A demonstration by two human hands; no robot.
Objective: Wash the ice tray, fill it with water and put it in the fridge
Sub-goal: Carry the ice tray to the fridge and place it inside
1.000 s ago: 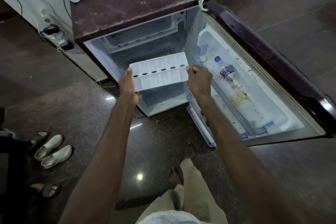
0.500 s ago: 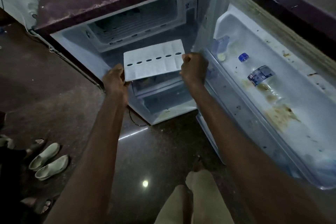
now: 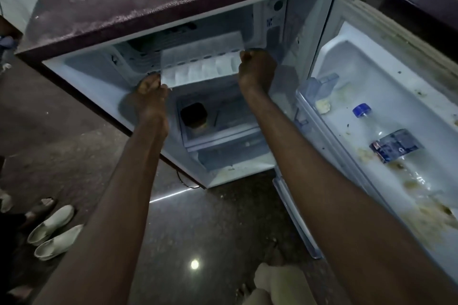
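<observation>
A person leans into an open small fridge (image 3: 153,5), holding a white ice tray (image 3: 200,64) at the mouth of the upper freezer compartment, under the fridge's dark top. The tray's long axis runs side to side across the opening, its right end a little higher than its left, one long edge turned towards the person. The left hand (image 3: 151,90) grips the tray's left short end, its fingers (image 3: 150,83) curled at the near corner. The right hand (image 3: 256,68) is closed round the right short end, knuckles bunched against the plastic. Both arms reach forward, well apart. Below the tray, a dark container (image 3: 192,114) sits on an inner shelf. The fridge door (image 3: 366,62) swings wide to the right, its stained lining carrying a water bottle (image 3: 386,136) with a blue cap. A pair of pale shoes (image 3: 53,233) lies on the dark polished floor (image 3: 210,230) to the left.
</observation>
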